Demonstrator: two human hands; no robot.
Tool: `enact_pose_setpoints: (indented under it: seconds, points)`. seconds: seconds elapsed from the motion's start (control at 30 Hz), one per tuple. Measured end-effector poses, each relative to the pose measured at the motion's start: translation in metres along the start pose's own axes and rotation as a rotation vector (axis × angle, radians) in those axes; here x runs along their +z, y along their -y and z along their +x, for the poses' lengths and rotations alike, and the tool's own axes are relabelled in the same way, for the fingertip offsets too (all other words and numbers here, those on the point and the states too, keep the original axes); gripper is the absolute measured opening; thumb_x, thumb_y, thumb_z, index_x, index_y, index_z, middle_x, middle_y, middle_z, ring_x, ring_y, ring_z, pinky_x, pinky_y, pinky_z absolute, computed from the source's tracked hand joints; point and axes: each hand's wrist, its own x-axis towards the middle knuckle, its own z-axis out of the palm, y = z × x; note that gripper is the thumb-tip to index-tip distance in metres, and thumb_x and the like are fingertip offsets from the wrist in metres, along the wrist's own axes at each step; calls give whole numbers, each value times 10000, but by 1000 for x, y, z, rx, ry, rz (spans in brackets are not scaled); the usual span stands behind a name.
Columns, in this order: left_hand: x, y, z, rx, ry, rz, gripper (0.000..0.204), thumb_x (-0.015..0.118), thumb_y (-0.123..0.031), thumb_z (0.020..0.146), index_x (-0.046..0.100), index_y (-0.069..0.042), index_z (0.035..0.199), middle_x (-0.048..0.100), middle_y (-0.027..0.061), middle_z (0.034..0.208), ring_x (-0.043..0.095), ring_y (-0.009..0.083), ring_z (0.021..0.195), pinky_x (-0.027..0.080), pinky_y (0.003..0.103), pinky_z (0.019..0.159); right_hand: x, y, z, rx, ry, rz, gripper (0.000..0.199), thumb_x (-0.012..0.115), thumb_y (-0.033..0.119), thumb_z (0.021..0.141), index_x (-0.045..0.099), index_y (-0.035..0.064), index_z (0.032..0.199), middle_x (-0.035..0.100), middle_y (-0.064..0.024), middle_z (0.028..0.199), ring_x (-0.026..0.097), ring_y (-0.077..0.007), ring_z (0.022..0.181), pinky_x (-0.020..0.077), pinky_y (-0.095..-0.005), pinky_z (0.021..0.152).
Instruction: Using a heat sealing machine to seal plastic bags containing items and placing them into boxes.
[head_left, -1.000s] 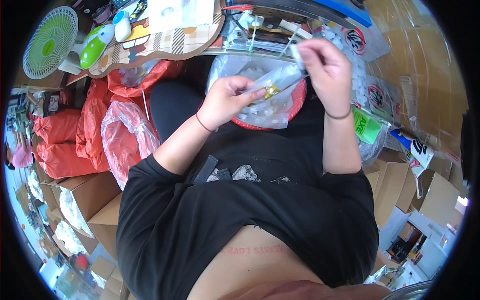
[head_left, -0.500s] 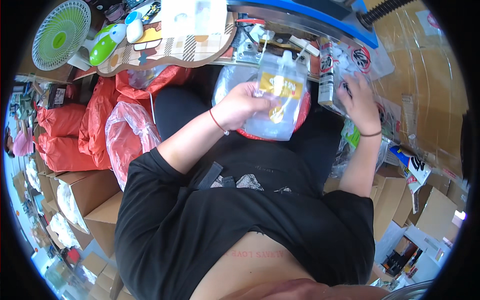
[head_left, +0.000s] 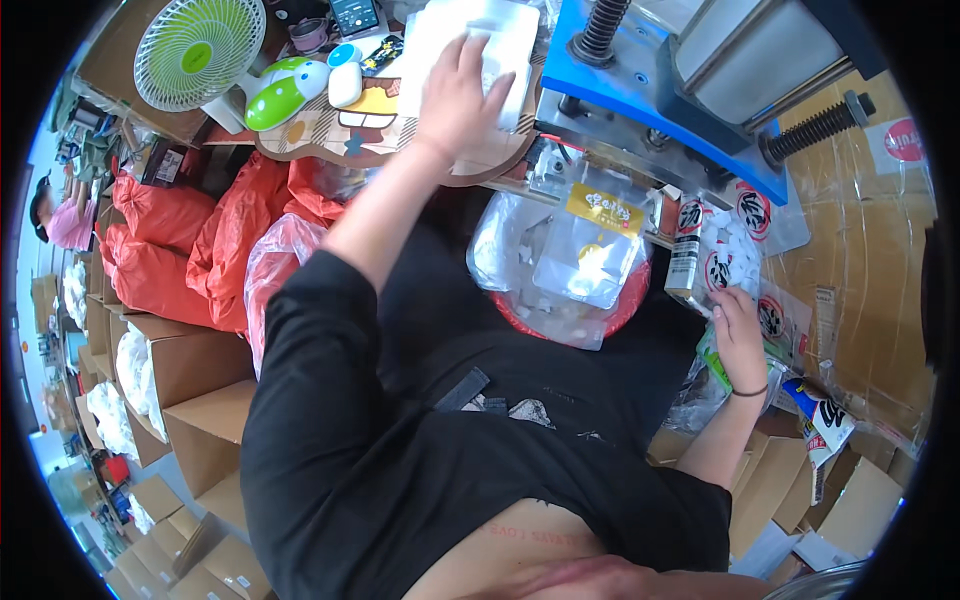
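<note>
My left hand point(head_left: 458, 100) lies with spread fingers on a stack of white, translucent pouches point(head_left: 510, 45) on the patterned mat. My right hand point(head_left: 738, 335) is at the near end of an open box point(head_left: 684, 262) of small white pieces point(head_left: 735, 250); its fingers are curled together, and what they hold, if anything, is hidden. Between my hands, a clear pouch with a gold label point(head_left: 605, 208) hangs at the front of a blue-topped press point(head_left: 650, 95). It lies over a red-rimmed tub point(head_left: 628, 312) lined with clear plastic.
A green and white fan point(head_left: 198, 50) and a white earbud-style case point(head_left: 345, 85) stand on the mat point(head_left: 400, 140) at the far left. Red bags point(head_left: 160, 270) and open cartons point(head_left: 205, 380) fill the left side. A large cardboard sheet point(head_left: 850, 240) is at the right.
My left hand has let go of the gold-labelled pouch and moved up to the stack. My right hand has drawn back toward the box's near end, its fingers curling. The view has shifted.
</note>
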Motion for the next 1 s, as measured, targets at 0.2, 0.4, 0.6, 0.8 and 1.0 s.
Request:
enact_pose_setpoints:
  seconds: [0.2,0.4,0.6,0.8,1.0]
  points:
    - [24,64,10,79,322,520,673,381,-649,948,342,-281,1510,279,165,1582,255,322,1468,195,586,1152,-13,-8,-1,107,232,63,208,550,49,905,610,18,1102,583,-174,1067,572,-362,1016,452,-397,898]
    - [16,60,-16,-40,238,655,753,372,-696,923,338,-236,1518,267,158,1590,271,328,1462,190,561,1164,-18,-5,-8,100,123,80,207,555,16,905,601,14,1106,609,-167,1043,593,-331,975,467,-365,871]
    - [-34,5,-85,104,493,495,655,442,-586,963,433,-147,1449,351,180,1534,358,334,1405,256,526,1137,-33,19,1,-14,-155,90,220,601,-23,877,609,7,1094,632,-142,1022,623,-298,929,478,-327,855]
    - [-60,-55,-107,-639,498,-960,247,587,-230,997,678,-6,1046,711,65,976,663,135,875,513,299,796,-1,67,27,-21,-80,526,126,683,-3,864,668,-32,985,686,-68,961,637,-144,853,495,-267,814]
    - [-69,-123,-111,-442,678,-1046,219,622,-198,983,686,10,1013,700,7,832,620,58,744,506,230,705,14,109,72,-84,-267,865,113,668,81,930,679,-23,974,702,-46,973,622,-100,853,491,-252,791]
